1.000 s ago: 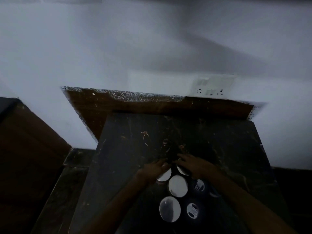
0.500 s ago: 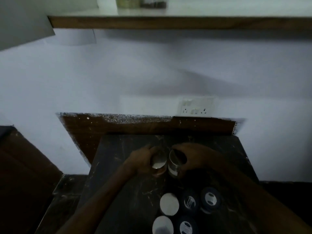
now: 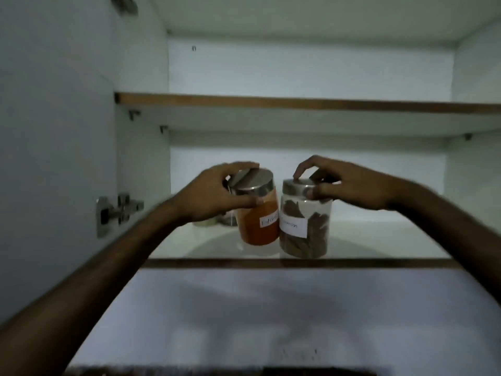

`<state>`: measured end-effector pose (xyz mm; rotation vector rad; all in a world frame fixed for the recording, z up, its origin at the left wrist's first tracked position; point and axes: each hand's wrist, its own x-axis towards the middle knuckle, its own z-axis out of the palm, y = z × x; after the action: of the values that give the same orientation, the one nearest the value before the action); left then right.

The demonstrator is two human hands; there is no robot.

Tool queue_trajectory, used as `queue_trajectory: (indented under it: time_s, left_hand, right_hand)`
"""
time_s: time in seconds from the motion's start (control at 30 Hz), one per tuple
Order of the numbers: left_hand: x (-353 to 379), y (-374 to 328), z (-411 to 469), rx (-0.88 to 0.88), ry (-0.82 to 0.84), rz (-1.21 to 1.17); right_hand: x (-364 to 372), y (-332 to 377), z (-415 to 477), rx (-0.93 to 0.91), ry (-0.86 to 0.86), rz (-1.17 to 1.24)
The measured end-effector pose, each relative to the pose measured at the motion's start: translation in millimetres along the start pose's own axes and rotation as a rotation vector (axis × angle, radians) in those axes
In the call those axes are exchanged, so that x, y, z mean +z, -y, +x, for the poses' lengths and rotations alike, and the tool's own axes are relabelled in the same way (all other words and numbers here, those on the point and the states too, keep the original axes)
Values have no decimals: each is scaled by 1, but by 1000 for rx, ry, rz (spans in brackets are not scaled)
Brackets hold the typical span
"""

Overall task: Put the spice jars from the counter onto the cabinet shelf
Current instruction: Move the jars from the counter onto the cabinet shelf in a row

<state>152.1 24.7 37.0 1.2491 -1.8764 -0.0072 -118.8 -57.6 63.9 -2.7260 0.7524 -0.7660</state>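
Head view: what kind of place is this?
Likely a home kitchen, seen into an open wall cabinet: white shelves, a door hinge, and two labelled steel-lidded spice jars, an orange powder jar and a dried leaf jar, held by the hands at the lower shelf.

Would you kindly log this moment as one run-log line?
phase: placing | left hand: holds orange jar, tilted | right hand: holds leaf jar, upright | site: lower shelf | jars: side by side | released: no
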Motion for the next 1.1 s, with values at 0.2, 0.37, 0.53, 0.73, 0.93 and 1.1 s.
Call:
queue_trajectory:
  time_s: [0.2, 0.37, 0.53, 0.73, 0.93, 1.1]
  left_hand:
    - [37, 66, 83, -171, 149, 6]
    - [56, 108, 118, -270, 212, 26]
    - [56, 113, 130, -19, 171, 549]
    - [61, 126, 145, 133, 113, 965]
    - [69, 139, 145, 63, 71, 879]
    - [71, 143, 139, -37, 111, 792]
  right_hand:
    - [17, -83, 70, 39, -8, 41]
    - [45, -146, 113, 36, -65, 215]
    - [57, -181, 132, -52, -128, 149]
    - [54, -181, 143, -93, -167, -19]
    - [59, -179, 148, -38, -160, -162]
    - [72, -167, 152, 50, -112, -115]
